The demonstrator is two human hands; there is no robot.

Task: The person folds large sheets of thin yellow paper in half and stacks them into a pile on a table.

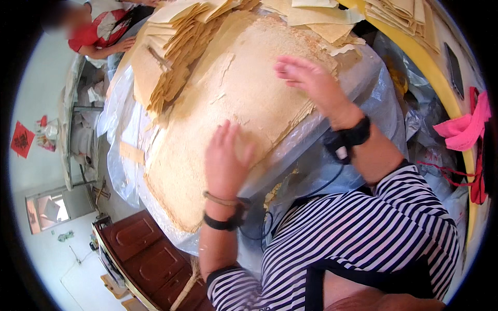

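A broad stack of thin, pale tan sheets (186,163) with a rough, flaky surface lies before me. My left hand (227,155), blurred, is over the near part of its top with fingers spread and nothing held. Farther along, my right hand (305,79) is above the stack's right side, flat and empty, its fingers stretched out to the left. Whether either palm touches the surface I cannot tell. Small loose flakes (218,98) and a torn strip (227,70) lie between the hands and the far left edge.
Folded tan sheets (171,50) are piled at far left, a short stick (157,56) on them. Clear plastic sheeting (120,112) hangs around the stack. Another person (103,33) is at upper left. A yellow edge (424,77) and pink cloth (465,124) are at right. Below left is a brown panelled door (144,248).
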